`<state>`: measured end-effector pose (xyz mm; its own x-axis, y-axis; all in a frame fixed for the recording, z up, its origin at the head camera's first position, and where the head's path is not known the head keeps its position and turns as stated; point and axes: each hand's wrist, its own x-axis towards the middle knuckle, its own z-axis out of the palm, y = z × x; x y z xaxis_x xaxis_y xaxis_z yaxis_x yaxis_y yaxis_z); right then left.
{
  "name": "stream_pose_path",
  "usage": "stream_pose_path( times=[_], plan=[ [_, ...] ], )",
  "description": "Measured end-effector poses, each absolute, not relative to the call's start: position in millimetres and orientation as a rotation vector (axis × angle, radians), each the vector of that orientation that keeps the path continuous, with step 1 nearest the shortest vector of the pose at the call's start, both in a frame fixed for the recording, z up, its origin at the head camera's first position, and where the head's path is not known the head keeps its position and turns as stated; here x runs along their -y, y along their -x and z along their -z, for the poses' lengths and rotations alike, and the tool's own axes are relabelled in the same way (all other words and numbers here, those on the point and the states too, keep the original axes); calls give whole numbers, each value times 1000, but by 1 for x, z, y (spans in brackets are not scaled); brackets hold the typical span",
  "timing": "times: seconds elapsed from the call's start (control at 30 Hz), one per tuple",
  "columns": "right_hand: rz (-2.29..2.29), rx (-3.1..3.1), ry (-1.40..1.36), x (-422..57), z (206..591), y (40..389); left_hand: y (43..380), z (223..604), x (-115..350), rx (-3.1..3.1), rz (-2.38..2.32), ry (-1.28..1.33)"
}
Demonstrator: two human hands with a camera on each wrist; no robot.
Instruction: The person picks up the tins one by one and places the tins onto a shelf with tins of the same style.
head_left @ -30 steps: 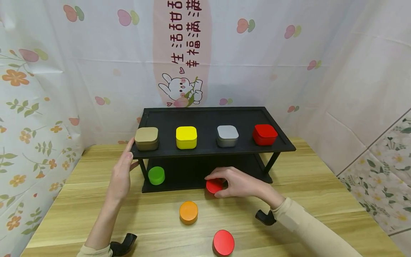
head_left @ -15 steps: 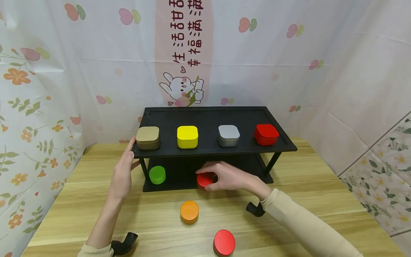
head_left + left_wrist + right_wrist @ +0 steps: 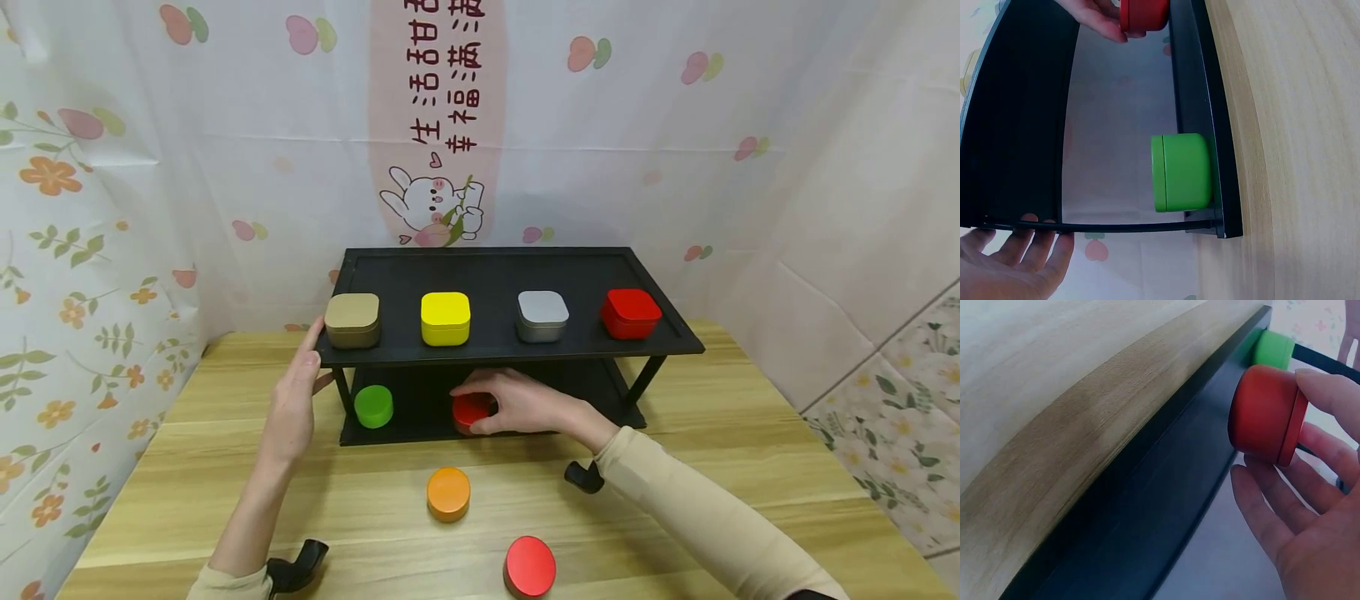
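Note:
My right hand [image 3: 517, 400] pinches a red round tin [image 3: 470, 412] between thumb and fingers, inside the lower tier of a black two-tier shelf [image 3: 480, 271]. In the right wrist view the tin [image 3: 1266, 415] shows its lid seam, held just above the lower board [image 3: 1172, 469]. My left hand [image 3: 294, 408] grips the left end of the shelf's top board; its fingertips show past the edge in the left wrist view. A green round tin [image 3: 373, 407] stands at the left end of the lower tier, left of the held tin.
On the top board stand square tins: gold [image 3: 353, 321], yellow [image 3: 446, 319], silver [image 3: 542, 317] and red [image 3: 631, 314]. An orange round tin [image 3: 448, 494] and another red round tin [image 3: 529, 567] stand on the wooden table [image 3: 375, 517] in front. A patterned curtain hangs behind.
My right hand has carried the red tin left and further in, from the shelf's front edge to over the lower tier. The left hand keeps its place on the shelf.

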<state>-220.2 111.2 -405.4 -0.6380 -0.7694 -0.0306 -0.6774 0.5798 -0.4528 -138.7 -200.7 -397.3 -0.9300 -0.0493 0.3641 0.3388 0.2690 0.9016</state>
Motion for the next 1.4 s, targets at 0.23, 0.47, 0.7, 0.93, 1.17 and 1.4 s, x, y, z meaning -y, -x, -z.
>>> stream_pose_path(
  times=[0.23,0.47,0.7,0.93,1.17,1.4],
  plan=[
    [624,-2590,1178,-102,408,228,139,398,201,2212,1702,271],
    [657,-2580,1097,-92,409,233,138,398,202,2218,1696,251],
    [678,-2580,1039,-84,413,237,139,399,202,2218,1707,243],
    [688,-2572,1007,-79,416,240,141,399,201,2225,1718,234],
    [689,-2563,985,-77,420,243,142,399,199,2206,1737,244],
    [694,-2541,1001,-75,425,246,142,399,199,2208,1728,242]
  ],
)
